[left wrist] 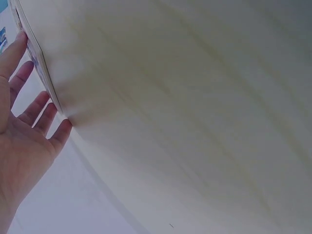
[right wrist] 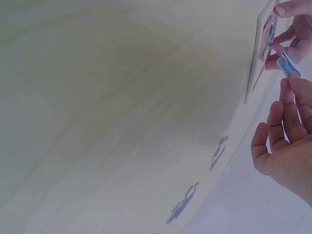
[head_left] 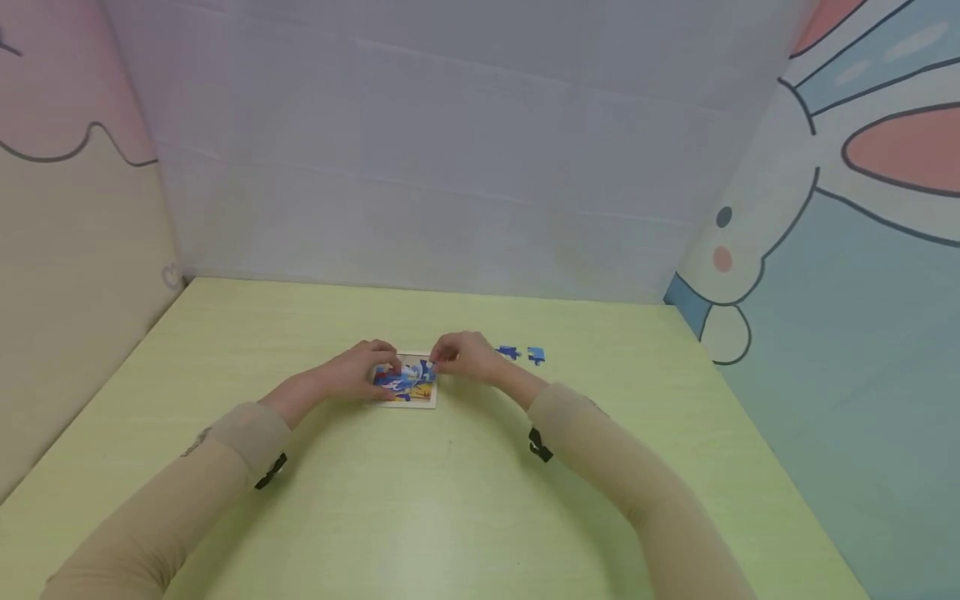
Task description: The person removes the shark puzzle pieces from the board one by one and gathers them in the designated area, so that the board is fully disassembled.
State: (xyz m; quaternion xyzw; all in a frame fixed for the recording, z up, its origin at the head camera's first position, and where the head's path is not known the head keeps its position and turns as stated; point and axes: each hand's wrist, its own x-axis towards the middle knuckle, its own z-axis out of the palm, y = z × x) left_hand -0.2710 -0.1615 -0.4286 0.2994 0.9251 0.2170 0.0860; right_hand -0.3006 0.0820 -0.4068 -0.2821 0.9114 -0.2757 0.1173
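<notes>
A small framed jigsaw puzzle with a blue, white, red and yellow picture lies on the table, most of its pieces in the light frame. My left hand holds it from the left, thumb along the near side and fingers curved over the far part. In the left wrist view, the fingertips of the left hand line the frame edge. My right hand is at the frame's upper right corner. Its thumb and index finger pinch a blue puzzle piece close over the board.
Two loose blue puzzle pieces lie right of the right hand: one piece nearer it, another piece farther out. The pale yellow table runs back to a plain light wall. Cartoon-printed panels stand at both sides.
</notes>
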